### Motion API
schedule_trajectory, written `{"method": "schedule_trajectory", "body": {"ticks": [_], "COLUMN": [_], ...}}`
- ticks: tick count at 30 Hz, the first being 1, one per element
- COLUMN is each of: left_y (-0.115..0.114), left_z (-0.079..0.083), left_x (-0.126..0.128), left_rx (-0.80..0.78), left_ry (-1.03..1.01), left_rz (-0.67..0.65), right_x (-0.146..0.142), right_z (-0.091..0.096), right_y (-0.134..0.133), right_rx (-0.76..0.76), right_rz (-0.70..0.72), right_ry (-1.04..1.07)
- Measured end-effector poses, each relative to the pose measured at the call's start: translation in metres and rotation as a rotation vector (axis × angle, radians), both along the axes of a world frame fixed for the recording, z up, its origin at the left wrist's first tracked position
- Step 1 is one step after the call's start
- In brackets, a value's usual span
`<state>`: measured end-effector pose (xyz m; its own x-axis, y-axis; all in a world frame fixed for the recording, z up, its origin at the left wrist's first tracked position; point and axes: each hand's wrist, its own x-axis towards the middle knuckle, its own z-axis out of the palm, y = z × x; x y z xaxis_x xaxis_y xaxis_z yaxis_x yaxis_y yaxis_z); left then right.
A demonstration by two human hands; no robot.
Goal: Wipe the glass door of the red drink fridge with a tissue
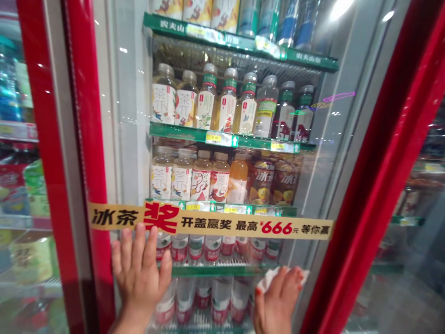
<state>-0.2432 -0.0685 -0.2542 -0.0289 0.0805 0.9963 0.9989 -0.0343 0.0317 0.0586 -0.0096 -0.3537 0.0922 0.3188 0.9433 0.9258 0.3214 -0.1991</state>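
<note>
My left hand (139,271) lies flat with fingers spread on the glass door (118,139) of a drinks fridge, just under a yellow promotional sticker strip (208,223). My right hand (278,299) presses a white cloth (269,278) against the lower glass, fingers curled over it. Behind the glass stand rows of tea and juice bottles (208,104) on green-edged shelves (222,138), with water bottles (194,294) lower down.
The door has a red frame on the left (83,139) and on the right (382,176). A neighbouring fridge with more drinks (24,185) stands to the left. Further shelving (413,199) shows dimly at the right.
</note>
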Motion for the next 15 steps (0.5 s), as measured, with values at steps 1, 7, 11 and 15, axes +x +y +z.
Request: {"method": "schedule_trajectory", "body": {"ticks": [1,7,11,15], "left_y": [0.000,-0.004,-0.003,0.000], "left_z": [0.001,0.002,0.002,-0.001], "left_x": [0.001,0.000,-0.002,-0.003], "left_rx": [-0.001,-0.014,-0.007,-0.015], "left_ry": [0.000,0.012,0.027,0.014], "left_rz": [0.000,-0.007,-0.005,-0.008], "right_x": [0.007,-0.076,-0.064,0.010], "right_z": [0.024,0.101,0.069,0.096], "right_y": [0.005,-0.016,-0.018,0.010], "right_rx": [-0.040,0.060,0.117,-0.048], "right_rz": [0.000,0.182,0.162,-0.011], "right_ry": [0.087,-0.217,-0.411,0.128]}}
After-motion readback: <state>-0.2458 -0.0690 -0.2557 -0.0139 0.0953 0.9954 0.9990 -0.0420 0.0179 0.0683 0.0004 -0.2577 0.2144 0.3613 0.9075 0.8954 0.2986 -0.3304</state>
